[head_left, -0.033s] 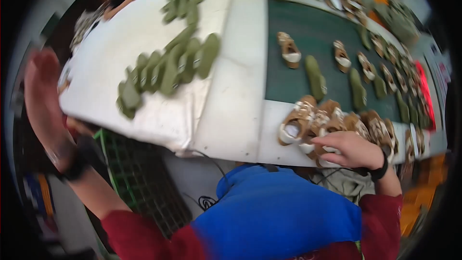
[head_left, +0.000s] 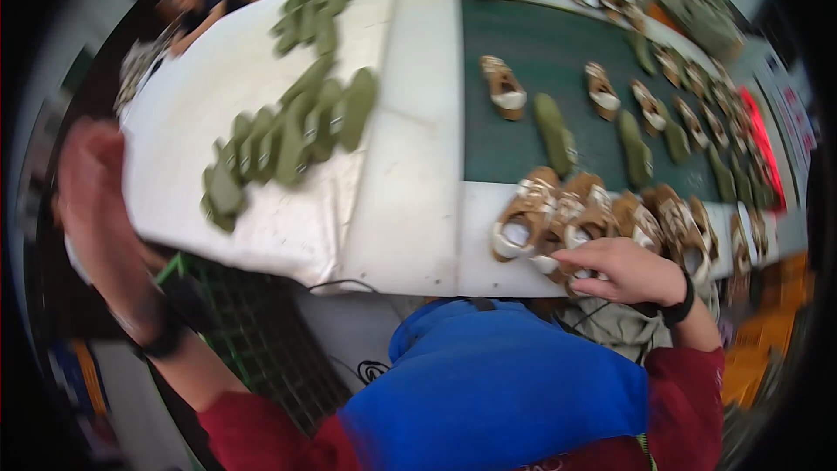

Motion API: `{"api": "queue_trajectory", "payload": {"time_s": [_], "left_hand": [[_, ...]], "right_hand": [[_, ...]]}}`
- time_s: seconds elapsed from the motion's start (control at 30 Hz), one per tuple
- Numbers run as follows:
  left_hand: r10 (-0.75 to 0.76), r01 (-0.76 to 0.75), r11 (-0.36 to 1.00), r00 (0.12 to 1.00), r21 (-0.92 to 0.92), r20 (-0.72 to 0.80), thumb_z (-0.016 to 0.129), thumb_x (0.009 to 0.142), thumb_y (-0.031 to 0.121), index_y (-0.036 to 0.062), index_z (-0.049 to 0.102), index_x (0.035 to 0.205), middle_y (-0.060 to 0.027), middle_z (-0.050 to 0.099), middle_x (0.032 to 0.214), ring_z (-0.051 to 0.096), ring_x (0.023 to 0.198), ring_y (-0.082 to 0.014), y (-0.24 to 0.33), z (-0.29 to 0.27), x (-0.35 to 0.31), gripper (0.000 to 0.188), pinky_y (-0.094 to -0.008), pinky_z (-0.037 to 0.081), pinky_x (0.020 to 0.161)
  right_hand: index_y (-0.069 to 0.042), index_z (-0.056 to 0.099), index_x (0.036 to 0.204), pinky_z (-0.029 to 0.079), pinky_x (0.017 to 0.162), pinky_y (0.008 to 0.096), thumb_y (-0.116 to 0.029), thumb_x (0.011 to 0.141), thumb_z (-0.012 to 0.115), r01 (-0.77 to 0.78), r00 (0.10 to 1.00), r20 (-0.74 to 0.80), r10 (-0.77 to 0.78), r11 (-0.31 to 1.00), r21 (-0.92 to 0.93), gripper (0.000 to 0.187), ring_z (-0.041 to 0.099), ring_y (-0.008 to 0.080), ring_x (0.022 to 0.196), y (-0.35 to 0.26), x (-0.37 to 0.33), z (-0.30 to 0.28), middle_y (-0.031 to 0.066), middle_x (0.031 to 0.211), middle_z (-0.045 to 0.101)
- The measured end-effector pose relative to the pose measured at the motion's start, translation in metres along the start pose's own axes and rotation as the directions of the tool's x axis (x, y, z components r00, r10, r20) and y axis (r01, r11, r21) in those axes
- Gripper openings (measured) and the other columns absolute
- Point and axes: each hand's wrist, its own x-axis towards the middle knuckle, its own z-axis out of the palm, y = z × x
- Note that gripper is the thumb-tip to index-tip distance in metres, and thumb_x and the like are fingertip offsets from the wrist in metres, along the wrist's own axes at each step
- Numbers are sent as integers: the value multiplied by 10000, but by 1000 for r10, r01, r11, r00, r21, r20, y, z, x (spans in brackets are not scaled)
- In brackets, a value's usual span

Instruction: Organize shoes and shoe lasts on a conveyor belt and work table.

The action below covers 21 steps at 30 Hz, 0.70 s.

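Note:
Above the table's left edge, my left hand (head_left: 98, 179) is raised and smeared by motion. Its fingers cannot be made out, and nothing shows in it. My right hand (head_left: 623, 269) is at the near edge of the table, thumb and fingers closed at the heel end of a tan and white shoe (head_left: 595, 208). The fingers partly hide that shoe. Another tan shoe (head_left: 527, 218) with white trim stands just left of it. Further shoes of the same kind (head_left: 676, 214) crowd in to the right of my hand.
Green insoles (head_left: 301, 135) lie in rows on the white sheet (head_left: 209, 87) at left. Shoes and insoles rest on a dark green mat (head_left: 545, 44). A green crate (head_left: 253, 323) stands below the table's near left edge. A person (head_left: 196, 13) sits at the far left.
My left hand has moved down and to the right, its fingers more blurred. My right hand remains at the same shoe. The table has shifted slightly left in the view.

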Motion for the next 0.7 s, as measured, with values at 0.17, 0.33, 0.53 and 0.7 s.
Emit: {"api": "queue_trajectory", "payload": {"time_s": [0.17, 0.33, 0.53, 0.7], "left_hand": [[-185, -425, 787, 528, 447, 829, 706, 709, 220, 101, 474, 1243, -160, 505, 1194, 448, 1134, -354, -90, 194, -122, 595, -407, 363, 943], [-387, -167, 869, 360, 466, 849, 737, 694, 321, 72, 327, 1341, -236, 402, 1302, 381, 1214, -390, -216, 295, -184, 805, -400, 357, 994], [-502, 84, 865, 162, 496, 849, 743, 688, 407, 13, 183, 1372, -270, 522, 1177, 545, 1067, -372, -233, 328, -207, 968, -402, 453, 893], [-496, -66, 865, 47, 498, 867, 711, 718, 436, 10, 138, 1364, -251, 598, 1057, 605, 961, -361, -207, 334, -227, 962, -389, 496, 803]], "right_hand": [[-61, 534, 1166, 480, 709, 380, -199, 801, 612, -222, 915, -331, 230, 973, 62, 398, 597, 304, 848, 32, -67, 49, 121, 970, 613], [-65, 521, 1187, 480, 752, 381, -225, 803, 615, -549, 615, -552, 563, 808, 212, 427, 582, 328, 905, 67, -93, 109, 143, 1062, 573], [-114, 411, 1308, 420, 901, 366, -348, 793, 633, -303, 400, -691, 602, 798, 520, 608, 488, 369, 1095, 113, -77, 160, 211, 1203, 469], [-199, 375, 1317, 438, 887, 412, -394, 737, 669, -327, 468, -631, 620, 784, 528, 679, 496, 424, 1087, 115, -77, 151, 283, 1266, 392]]}}
